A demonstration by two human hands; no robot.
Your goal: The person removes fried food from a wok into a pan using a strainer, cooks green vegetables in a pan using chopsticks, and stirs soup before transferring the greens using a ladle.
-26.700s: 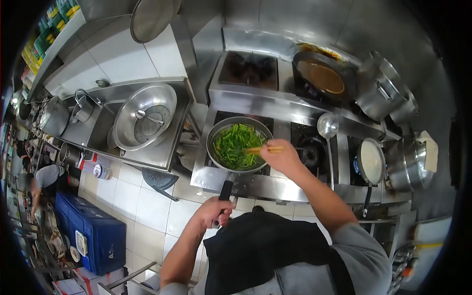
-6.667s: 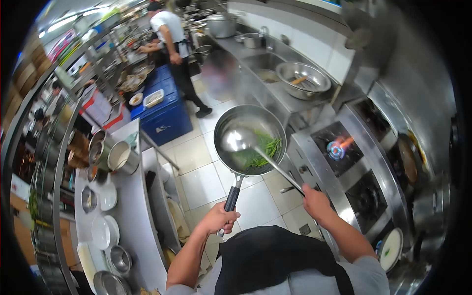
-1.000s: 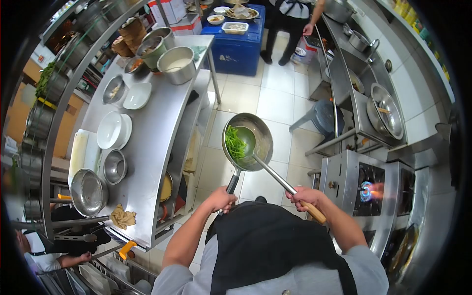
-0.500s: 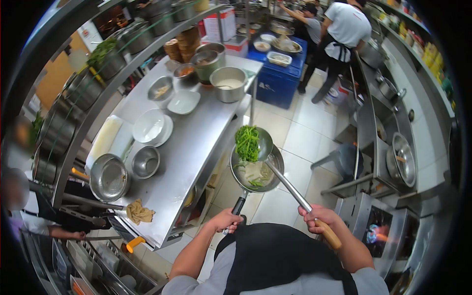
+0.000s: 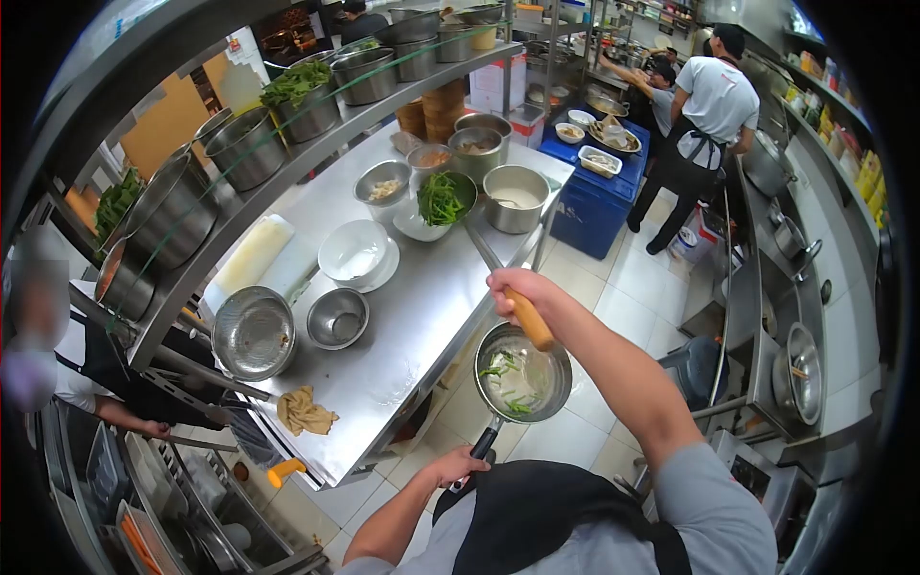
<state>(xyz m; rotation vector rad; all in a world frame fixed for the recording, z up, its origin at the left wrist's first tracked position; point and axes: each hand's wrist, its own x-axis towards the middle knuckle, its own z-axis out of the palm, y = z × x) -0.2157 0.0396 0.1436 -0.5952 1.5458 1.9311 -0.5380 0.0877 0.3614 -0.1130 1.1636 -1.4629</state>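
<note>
My left hand (image 5: 458, 467) is wrapped round the black handle of a frying pan (image 5: 559, 383), which I hold out in front of me beside the table. Some green pieces and a little pale liquid lie in it. In my right hand (image 5: 517, 292), closed on the wooden handle, is a long metal ladle (image 5: 484, 251). Its bowl is heaped with cooked green vegetables (image 5: 441, 199) and overlaps a white square dish (image 5: 412, 225) on the table. The ladle bowl hides much of that dish.
On the steel table (image 5: 383, 383) stand a pot of whitish liquid (image 5: 516, 220), white bowls (image 5: 353, 251), steel bowls (image 5: 337, 320) and a crumpled cloth (image 5: 305, 412). A shelf of pots (image 5: 247, 151) runs above its left side. Co-workers stand at the back right (image 5: 717, 96) and far left (image 5: 86, 355).
My right hand has carried the greens in the ladle from over the pan to the dish on the table. The pan stays in my left hand. My view has shifted toward the table.
</note>
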